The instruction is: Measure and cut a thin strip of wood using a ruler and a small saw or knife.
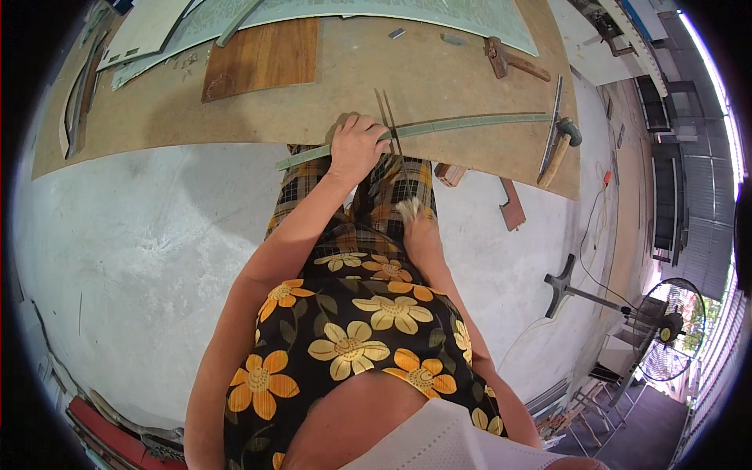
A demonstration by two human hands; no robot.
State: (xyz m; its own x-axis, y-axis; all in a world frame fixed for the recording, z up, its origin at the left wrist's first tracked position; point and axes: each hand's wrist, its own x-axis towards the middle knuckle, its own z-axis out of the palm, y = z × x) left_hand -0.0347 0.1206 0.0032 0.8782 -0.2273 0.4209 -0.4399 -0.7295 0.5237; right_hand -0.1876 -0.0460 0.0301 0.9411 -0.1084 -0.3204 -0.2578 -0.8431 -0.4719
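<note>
A long, narrow green strip (450, 124) lies across the near edge of the table, its left end jutting past that edge. My left hand (359, 146) is closed over the strip and presses it against the table edge. Just right of those fingers, a thin dark blade (394, 129), doubled by motion blur, crosses the strip. Lower down, over my right thigh, my right hand (417, 227) is in line with the blade, closed around a pale, smeared handle (409, 208). Blur hides the fingers' detail and the blade's edge.
Right on the table (157, 129) lie a hammer (559, 149), a thin metal strip (552, 117) and a wooden-handled tool (513, 63). Behind are a brown wooden board (262, 61) and a large pale-green panel (352, 9). A fan (666, 325) stands right.
</note>
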